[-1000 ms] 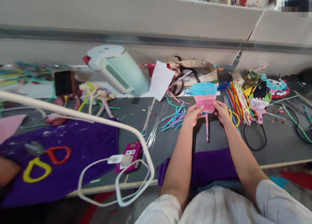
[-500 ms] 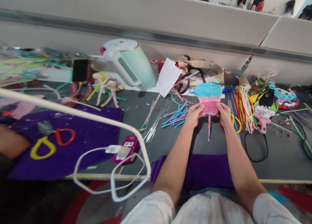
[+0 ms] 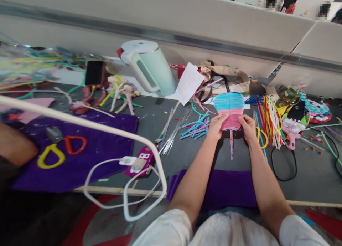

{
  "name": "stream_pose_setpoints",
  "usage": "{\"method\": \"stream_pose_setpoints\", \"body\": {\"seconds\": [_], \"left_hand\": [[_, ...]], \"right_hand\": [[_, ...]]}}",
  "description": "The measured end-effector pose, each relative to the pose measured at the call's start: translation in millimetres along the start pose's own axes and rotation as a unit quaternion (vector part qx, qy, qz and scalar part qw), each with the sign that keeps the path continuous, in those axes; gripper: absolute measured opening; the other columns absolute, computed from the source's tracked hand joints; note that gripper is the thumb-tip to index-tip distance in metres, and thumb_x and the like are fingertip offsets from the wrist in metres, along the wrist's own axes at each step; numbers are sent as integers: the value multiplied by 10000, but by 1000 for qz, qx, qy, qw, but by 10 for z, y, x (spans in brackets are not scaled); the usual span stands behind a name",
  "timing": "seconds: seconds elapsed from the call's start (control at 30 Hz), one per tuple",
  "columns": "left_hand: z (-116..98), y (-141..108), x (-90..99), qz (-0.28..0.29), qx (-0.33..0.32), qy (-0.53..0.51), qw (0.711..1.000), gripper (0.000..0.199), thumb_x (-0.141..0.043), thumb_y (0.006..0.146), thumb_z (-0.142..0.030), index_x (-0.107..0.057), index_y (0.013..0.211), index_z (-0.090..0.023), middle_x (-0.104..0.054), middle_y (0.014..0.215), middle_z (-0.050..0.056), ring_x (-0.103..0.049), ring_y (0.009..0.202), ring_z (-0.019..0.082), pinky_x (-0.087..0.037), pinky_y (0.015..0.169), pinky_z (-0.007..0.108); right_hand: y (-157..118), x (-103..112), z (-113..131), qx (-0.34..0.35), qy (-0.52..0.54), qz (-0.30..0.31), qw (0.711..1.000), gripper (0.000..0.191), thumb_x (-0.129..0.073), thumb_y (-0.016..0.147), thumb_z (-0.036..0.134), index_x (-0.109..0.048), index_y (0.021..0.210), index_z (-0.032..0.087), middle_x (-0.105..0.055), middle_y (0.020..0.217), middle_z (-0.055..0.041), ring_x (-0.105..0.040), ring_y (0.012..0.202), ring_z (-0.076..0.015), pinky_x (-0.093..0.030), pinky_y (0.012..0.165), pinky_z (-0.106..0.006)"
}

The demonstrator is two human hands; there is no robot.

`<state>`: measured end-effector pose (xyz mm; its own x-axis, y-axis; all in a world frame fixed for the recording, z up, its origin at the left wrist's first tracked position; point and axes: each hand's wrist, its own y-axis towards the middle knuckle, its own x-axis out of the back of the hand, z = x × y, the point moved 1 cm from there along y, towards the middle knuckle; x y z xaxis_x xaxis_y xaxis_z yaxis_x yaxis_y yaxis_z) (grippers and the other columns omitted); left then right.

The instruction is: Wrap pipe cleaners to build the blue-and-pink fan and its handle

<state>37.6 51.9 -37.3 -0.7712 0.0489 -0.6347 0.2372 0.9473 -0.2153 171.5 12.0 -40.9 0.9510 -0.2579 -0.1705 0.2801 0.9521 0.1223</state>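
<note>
A flat blue-and-pink piece (image 3: 229,104), made of lines of fuzzy stems with a thin stalk hanging below, is held up over the grey table. My left hand (image 3: 217,126) pinches its pink left edge. On the pink right edge, my right hand (image 3: 247,126) has its fingers closed too. Blue and purple pipe cleaners (image 3: 196,126) lie left of my left hand. Beside my right hand are yellow-handled scissors (image 3: 263,137) and a bundle of red, yellow and white pipe cleaners (image 3: 274,123).
A mint kettle (image 3: 157,73) stands behind. A white curved bar (image 3: 107,126) crosses the left side above a purple cloth (image 3: 107,153) with scissors (image 3: 52,157) and a power strip (image 3: 144,160). A pink glue gun (image 3: 292,135) lies right. Someone's arm (image 3: 16,144) is at far left.
The camera view has shifted slightly, so the table objects appear further right. Both hands still hold the blue-and-pink piece, and my left fingers sit a little further over its pink part.
</note>
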Motion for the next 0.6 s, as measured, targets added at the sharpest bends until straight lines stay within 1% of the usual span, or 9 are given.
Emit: {"method": "stream_pose_setpoints", "body": {"seconds": [0.07,0.2,0.3,0.37,0.43,0.47,0.53,0.6], "left_hand": [[14,0,-4,-1,-3,-2,1000,358,-862,528,-322,-690,754,-105,-720,702,69,-668,613,173,-527,627,284],[29,-3,-3,1,-23,-2,1000,366,-863,517,-326,-695,749,-98,-723,704,88,-691,666,215,-539,662,322],[37,-20,-28,-6,-50,-4,999,346,-856,527,-323,-694,740,-102,-721,698,81,-688,665,211,-539,655,315],[54,-43,-67,-6,-53,-13,998,339,-846,549,-323,-693,760,-106,-721,713,72,-680,647,189,-540,653,299],[79,-74,-116,4,-30,-26,999,346,-822,592,-352,-690,801,-109,-719,723,66,-668,624,166,-541,638,284],[91,-94,-140,16,-1,-20,1000,355,-807,613,-371,-686,825,-112,-716,727,64,-661,609,158,-538,612,277],[98,-136,-180,52,33,5,998,366,-818,598,-348,-674,846,-120,-705,717,52,-647,585,147,-531,573,267],[74,-178,-206,91,35,19,995,377,-838,568,-312,-662,843,-124,-695,709,40,-640,583,140,-533,573,264]], "right_hand": [[-12,-11,14,6,-4,7,1000,297,-690,739,472,-583,679,202,-475,560,55,-389,454,-71,-340,420,-204],[-12,-1,5,0,-12,-8,1000,312,-694,726,488,-576,676,203,-472,550,57,-379,444,-74,-326,412,-209],[-6,5,-9,-5,-16,-12,1000,307,-695,723,488,-580,683,206,-476,549,56,-375,438,-77,-325,406,-213],[3,16,-17,-2,-3,-19,1000,282,-696,730,468,-589,704,208,-499,574,52,-395,454,-80,-350,426,-214],[24,48,-23,8,25,-38,999,259,-703,732,441,-587,713,211,-521,599,50,-427,479,-82,-384,460,-213],[38,71,-27,13,40,-50,998,253,-707,729,432,-583,714,213,-530,605,50,-444,490,-84,-398,475,-214],[68,127,-37,17,66,-73,995,255,-708,725,433,-575,712,216,-547,610,51,-476,505,-88,-423,496,-216],[88,175,-51,12,97,-89,991,281,-683,737,476,-576,723,216,-585,643,39,-521,535,-97,-453,519,-227]]}}
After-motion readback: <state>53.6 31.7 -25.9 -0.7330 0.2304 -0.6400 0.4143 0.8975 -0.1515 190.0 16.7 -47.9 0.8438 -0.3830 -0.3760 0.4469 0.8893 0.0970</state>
